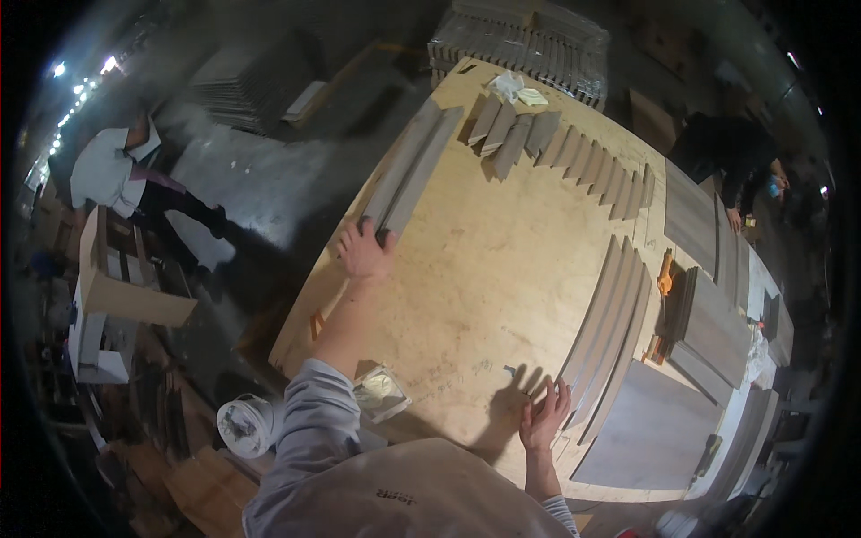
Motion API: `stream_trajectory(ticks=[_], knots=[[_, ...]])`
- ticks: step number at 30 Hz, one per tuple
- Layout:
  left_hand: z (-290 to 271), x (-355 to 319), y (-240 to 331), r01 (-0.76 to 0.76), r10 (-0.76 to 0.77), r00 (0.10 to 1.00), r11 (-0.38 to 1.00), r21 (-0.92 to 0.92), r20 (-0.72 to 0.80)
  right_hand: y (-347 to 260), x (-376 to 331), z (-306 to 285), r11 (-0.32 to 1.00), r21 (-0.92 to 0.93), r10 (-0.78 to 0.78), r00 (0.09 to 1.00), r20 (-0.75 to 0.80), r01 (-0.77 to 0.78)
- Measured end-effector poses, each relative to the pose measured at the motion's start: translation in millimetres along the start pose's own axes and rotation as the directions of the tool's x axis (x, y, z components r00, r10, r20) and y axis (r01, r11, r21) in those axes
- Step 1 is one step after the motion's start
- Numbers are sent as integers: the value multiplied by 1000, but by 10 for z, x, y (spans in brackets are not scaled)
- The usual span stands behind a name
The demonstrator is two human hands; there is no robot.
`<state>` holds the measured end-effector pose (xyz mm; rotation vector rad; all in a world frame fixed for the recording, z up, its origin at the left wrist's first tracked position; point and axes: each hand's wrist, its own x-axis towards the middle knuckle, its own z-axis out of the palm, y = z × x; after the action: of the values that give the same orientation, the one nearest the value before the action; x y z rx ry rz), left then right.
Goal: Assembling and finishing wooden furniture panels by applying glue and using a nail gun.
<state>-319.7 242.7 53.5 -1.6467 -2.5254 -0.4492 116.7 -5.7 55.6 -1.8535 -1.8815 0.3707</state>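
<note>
My left hand [366, 253] is at the near end of a pair of long grey-brown wood strips [414, 170], which lie side by side along the table's left edge. Its fingers are spread against the strip ends rather than wrapped round them. Over the table's near right part, my right hand [545, 417] has its fingers apart and holds nothing. Just beside it lies a set of long, slightly fanned wood strips [603, 336]. Both hands are above a pale plywood tabletop [466, 296].
Short angled wood pieces [596, 166] line the far side. An orange clamp [665, 273], grey panels [646, 430] and stacked boards [708, 332] are on the right. A white bucket [245, 426] stands left. One person [134, 179] is at left, another [726, 148] works at far right.
</note>
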Motion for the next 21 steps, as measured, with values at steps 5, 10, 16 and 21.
stream_trajectory(ticks=[5, 10, 16, 21], knots=[[46, 167, -471, 305, -355, 934, 852, -425, -41, -129, 74, 70, 984, 158, 86, 996, -39, -79], [356, -571, -537, 632, -515, 579, -205, -747, 632, -617, 597, 546, 858, 502, 64, 993, 100, -106], [138, -721, -122, 514, -577, 687, -44, -856, 442, -1584, 1637, 1521, 777, 574, 10, 918, 398, -257], [467, -917, -571, 476, -328, 877, 491, -730, 351, -2451, 2268, 1957, 281, 652, 83, 694, 715, -705]])
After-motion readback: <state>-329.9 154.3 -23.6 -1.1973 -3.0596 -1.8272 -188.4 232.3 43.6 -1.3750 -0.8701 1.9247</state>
